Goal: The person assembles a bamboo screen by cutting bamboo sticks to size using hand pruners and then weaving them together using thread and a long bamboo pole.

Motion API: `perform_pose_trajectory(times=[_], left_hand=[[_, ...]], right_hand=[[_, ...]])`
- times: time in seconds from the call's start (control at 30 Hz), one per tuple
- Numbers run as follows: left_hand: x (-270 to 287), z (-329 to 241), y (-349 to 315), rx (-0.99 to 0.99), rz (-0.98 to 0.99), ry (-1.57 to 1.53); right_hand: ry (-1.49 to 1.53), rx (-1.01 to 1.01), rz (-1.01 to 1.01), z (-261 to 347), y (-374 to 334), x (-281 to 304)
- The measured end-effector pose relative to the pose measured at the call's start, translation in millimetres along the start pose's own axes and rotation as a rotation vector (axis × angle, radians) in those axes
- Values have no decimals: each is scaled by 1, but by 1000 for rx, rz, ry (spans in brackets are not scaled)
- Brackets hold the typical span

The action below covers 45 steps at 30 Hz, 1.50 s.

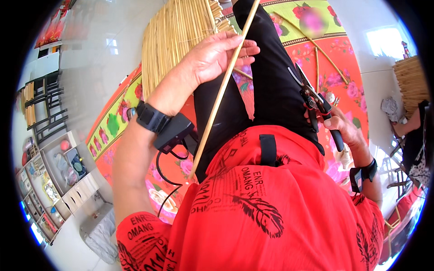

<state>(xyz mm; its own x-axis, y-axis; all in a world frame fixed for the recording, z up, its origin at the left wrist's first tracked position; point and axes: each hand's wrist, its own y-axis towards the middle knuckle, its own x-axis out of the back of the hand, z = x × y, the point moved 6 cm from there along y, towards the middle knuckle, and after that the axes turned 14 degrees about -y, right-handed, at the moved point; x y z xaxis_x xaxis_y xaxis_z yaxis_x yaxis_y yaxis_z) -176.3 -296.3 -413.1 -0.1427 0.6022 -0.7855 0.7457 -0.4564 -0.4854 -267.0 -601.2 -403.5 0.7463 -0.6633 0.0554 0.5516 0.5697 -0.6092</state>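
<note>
My left hand (210, 58) pinches a long, pale reed stalk (220, 97) between thumb and fingers. The stalk runs at a slant over my lap, from the top edge of the view down to my shirt. In my right hand (344, 128) is a pair of pruning shears (312, 95), held by dark handles beside my right thigh. Their blades stand apart and point up and to the left, with no stalk between them. Beyond my left wrist lies a mat of many stalks tied side by side (174, 40).
A floral red and yellow cloth (300, 58) spreads under my legs. Loose stalks (332, 65) lie on it at the right. Drawers with small items (47, 180) and a dark folding frame (45, 106) stand at the left. Another person's leg (409, 126) shows at the far right.
</note>
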Motion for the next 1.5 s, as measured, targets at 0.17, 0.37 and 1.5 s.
perform_pose_trajectory(times=[0.17,0.37,1.5], left_hand=[[-12,-38,18,-84,42,100],[3,-78,45,-119,96,215],[44,-127,-20,-1055,-299,49]], right_hand=[[-102,-53,21,12,-2,-3],[-147,-19,38,16,-4,-4],[770,302,217,57,-2,-20]])
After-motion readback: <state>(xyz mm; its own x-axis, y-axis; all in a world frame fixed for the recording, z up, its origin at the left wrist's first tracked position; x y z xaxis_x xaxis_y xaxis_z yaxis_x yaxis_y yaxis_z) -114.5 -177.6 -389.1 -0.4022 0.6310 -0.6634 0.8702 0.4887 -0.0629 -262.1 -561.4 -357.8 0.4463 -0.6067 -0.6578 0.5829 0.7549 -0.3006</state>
